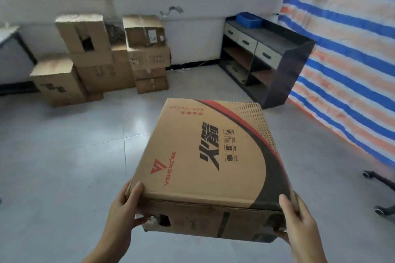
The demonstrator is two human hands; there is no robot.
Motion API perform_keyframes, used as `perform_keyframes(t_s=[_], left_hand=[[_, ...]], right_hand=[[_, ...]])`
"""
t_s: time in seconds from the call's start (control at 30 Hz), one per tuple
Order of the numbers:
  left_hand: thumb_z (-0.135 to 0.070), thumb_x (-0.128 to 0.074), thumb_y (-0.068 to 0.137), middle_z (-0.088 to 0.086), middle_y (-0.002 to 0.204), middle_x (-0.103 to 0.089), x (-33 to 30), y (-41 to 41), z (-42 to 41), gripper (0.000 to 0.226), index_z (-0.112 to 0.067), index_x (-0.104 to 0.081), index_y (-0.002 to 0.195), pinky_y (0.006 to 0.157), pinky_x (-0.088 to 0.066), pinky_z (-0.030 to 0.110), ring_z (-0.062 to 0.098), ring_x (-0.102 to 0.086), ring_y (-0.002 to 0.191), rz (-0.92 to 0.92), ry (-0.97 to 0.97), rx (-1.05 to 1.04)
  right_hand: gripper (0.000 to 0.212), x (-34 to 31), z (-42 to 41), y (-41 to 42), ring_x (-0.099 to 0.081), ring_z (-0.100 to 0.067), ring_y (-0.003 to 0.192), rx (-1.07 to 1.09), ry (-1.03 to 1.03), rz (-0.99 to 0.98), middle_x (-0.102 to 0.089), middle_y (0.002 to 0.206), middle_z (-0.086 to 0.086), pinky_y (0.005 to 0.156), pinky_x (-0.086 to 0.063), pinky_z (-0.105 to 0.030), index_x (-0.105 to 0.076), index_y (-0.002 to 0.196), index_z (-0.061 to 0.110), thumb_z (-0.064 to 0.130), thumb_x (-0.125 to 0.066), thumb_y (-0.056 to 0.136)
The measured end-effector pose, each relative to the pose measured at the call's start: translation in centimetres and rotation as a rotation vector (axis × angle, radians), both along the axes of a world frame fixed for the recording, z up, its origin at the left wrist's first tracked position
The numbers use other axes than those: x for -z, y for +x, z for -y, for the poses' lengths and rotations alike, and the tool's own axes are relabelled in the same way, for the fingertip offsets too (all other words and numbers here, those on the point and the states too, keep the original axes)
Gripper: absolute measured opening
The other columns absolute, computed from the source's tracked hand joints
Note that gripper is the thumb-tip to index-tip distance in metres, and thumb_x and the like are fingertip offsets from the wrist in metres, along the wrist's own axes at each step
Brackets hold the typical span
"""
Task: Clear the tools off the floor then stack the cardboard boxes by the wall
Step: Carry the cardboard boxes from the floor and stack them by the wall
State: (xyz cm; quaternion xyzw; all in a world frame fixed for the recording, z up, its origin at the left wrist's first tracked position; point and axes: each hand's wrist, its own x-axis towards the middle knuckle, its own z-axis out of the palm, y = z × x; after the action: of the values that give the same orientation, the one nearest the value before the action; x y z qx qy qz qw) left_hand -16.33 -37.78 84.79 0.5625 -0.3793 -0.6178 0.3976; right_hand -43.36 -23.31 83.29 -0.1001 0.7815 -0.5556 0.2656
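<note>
Open tiled floor [64, 156] stretches from near to far wall | stacked cardboard boxes [102, 60] block far left | dark shelf unit [277, 66] closes far right | striped tarp [352, 60] lines right side | chair casters [380, 190] jut in near right

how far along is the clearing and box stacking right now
No tools show on the visible floor, so that part looks done. Several boxes are already in the stack by the wall. In hand: the printed cardboard box, gripped by the left hand and right hand. Left: adding it to the stack.
</note>
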Motion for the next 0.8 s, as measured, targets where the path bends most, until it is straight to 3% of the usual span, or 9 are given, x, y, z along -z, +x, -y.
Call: perform_keyframes(t_s=[0.13,0.33,0.53,0.8], left_hand=[[-0.030,-0.050,0.096,-0.010,0.104,-0.063,-0.5,0.5,3.9,0.015,-0.034,-0.062,0.105,0.079,-0.053,0.050,0.007,-0.055,0.094,0.017,-0.027,-0.158],[-0.030,-0.048,0.096,-0.005,0.107,-0.061,0.5,4.5,12.9,0.023,-0.024,-0.058,0.115,0.070,-0.053,0.042,0.009,-0.055,0.093,0.047,-0.040,-0.357],[-0.031,-0.050,0.096,-0.005,0.102,-0.060,0.2,11.0,25.5,0.030,-0.018,-0.055,0.122,0.075,-0.054,0.048,0.010,-0.054,0.090,0.051,-0.033,-0.455],[-0.029,-0.049,0.096,-0.006,0.099,-0.057,-1.0,18.0,41.2,0.022,-0.020,-0.053,0.115,0.068,-0.052,0.041,0.009,-0.053,0.089,0.057,-0.067,-0.531]], right_hand=[[0.012,-1.1,9.6,-1.4,-0.058,-0.027,0.105,-0.193,-0.004,-0.003,-0.061,0.107,0.000,0.095,-0.047,-0.052,-0.055,0.102,0.037,0.037,-0.057,0.090],[0.018,-0.9,24.2,1.8,-0.056,-0.024,0.100,-0.391,-0.036,0.005,-0.060,0.106,-0.001,0.094,-0.048,-0.052,-0.055,0.111,0.032,0.033,-0.054,0.093],[0.028,-0.3,39.4,8.1,-0.056,-0.027,0.102,-0.457,-0.054,0.026,-0.059,0.108,-0.003,0.094,-0.048,-0.053,-0.054,0.121,0.028,0.035,-0.054,0.093],[0.025,-0.9,56.7,15.2,-0.056,-0.027,0.103,-0.521,-0.043,0.041,-0.060,0.108,-0.002,0.094,-0.047,-0.054,-0.055,0.117,0.030,0.037,-0.054,0.092]])
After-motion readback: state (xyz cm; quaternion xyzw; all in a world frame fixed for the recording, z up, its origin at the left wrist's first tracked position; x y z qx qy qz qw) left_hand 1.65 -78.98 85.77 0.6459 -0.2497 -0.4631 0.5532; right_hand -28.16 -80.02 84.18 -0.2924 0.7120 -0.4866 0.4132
